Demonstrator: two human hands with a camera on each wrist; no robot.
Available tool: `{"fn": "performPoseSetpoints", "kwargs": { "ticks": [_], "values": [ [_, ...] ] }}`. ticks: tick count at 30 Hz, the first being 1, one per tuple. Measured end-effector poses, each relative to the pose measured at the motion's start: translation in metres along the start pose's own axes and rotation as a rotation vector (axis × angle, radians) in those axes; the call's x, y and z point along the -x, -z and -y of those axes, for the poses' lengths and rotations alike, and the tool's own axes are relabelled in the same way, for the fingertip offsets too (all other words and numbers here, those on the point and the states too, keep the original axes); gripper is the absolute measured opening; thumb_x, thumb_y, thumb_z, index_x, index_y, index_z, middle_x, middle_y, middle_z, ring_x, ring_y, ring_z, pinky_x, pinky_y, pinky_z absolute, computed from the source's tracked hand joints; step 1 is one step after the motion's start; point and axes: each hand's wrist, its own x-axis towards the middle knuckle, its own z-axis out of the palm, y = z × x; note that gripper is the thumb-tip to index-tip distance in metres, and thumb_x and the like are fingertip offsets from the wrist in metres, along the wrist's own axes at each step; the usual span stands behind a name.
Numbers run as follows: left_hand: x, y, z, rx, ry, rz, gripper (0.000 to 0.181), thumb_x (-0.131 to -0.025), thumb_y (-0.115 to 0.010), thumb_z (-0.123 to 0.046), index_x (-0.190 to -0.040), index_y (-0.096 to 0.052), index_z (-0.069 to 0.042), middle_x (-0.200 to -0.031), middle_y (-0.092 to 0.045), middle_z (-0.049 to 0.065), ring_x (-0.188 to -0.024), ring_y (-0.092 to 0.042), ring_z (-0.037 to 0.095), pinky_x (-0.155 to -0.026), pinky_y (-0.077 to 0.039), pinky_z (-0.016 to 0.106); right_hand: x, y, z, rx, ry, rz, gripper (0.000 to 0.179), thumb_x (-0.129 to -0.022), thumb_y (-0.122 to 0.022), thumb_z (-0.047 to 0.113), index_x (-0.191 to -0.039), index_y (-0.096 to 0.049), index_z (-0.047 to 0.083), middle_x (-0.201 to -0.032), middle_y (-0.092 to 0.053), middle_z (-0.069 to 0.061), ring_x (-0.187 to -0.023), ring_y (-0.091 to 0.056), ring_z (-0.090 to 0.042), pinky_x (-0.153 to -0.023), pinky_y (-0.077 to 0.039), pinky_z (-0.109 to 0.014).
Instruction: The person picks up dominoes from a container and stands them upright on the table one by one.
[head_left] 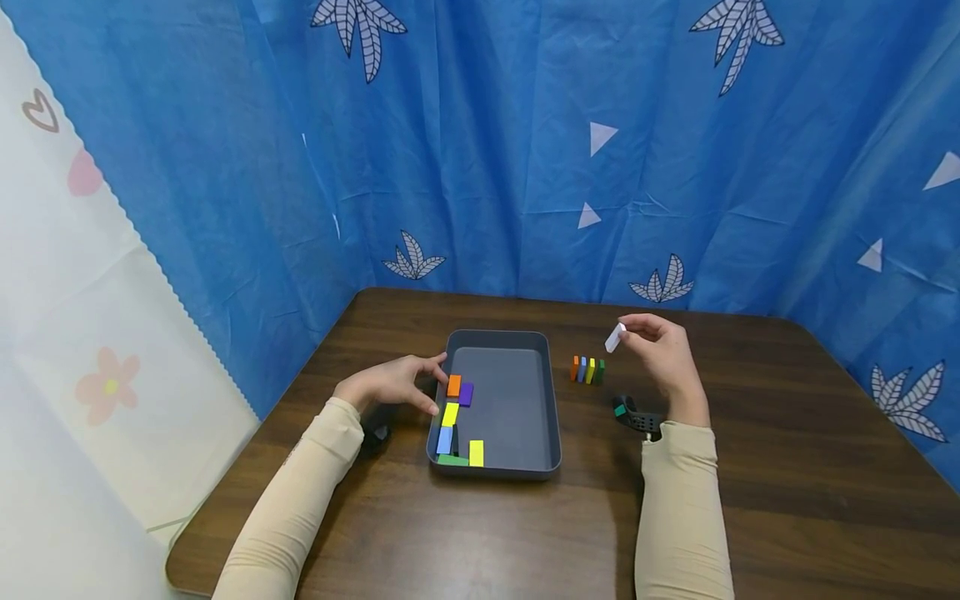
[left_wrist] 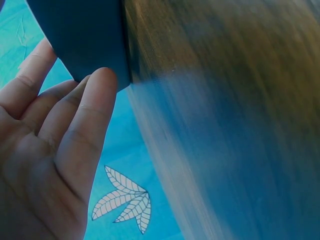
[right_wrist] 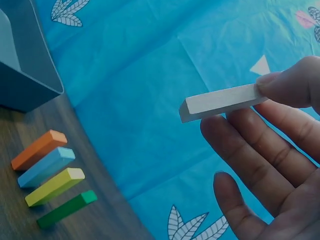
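Observation:
Between thumb and fingers my right hand [head_left: 660,354] pinches a white domino-like block [right_wrist: 222,101], raised above the table. Just left of it a row of upright blocks stands on the wood: orange [right_wrist: 40,150], light blue [right_wrist: 47,167], yellow [right_wrist: 56,187] and green [right_wrist: 67,209]. My left hand [head_left: 393,383] rests at the left wall of a dark grey tray [head_left: 557,417], fingers spread along its rim. Inside the tray's left side lie an orange block [head_left: 454,385], a purple block [head_left: 467,394], yellow blocks [head_left: 477,453], a light blue block [head_left: 445,440] and a green block [head_left: 453,460].
The brown wooden table [head_left: 510,533] runs back to a blue patterned curtain [head_left: 480,167]. A pale curtain [head_left: 75,375] hangs at the left. Black straps [head_left: 637,417] sit at the wrists.

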Motion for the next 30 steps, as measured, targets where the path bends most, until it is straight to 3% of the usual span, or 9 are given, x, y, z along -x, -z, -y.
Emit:
{"fn": "performPoseSetpoints", "kwargs": {
  "ticks": [12,21,30],
  "values": [
    [0.001,0.000,-0.001,0.012,0.002,0.000,0.058,-0.077,-0.087,-0.031,-0.129,-0.066,-0.017,-0.169,-0.019,0.002,-0.155,-0.014,0.038,-0.119,-0.017,0.068,0.005,0.003,-0.011,0.070,-0.059,-0.031,0.032,-0.096,-0.065,0.010,-0.122,-0.063,-0.009,-0.093,-0.062,0.017,-0.085,-0.059,0.000,-0.076,-0.051,-0.010],
    [0.001,0.000,-0.001,-0.013,-0.021,-0.002,0.058,-0.078,-0.087,-0.030,-0.130,-0.066,-0.015,-0.169,-0.019,0.005,-0.155,-0.017,0.038,-0.121,-0.021,0.064,0.005,0.005,-0.024,0.150,-0.109,0.005,0.033,-0.098,-0.064,0.014,-0.125,-0.063,-0.005,-0.110,-0.065,-0.009,-0.087,-0.058,0.002,-0.076,-0.050,-0.008],
    [0.001,0.000,0.000,-0.005,-0.015,-0.002,0.058,-0.077,-0.087,-0.030,-0.129,-0.066,-0.016,-0.169,-0.019,0.005,-0.154,-0.017,0.038,-0.120,-0.021,0.064,0.005,0.003,-0.036,0.169,-0.164,0.049,0.033,-0.099,-0.063,0.013,-0.126,-0.062,-0.005,-0.114,-0.065,-0.014,-0.086,-0.059,0.002,-0.077,-0.050,-0.009]
  ]
}}
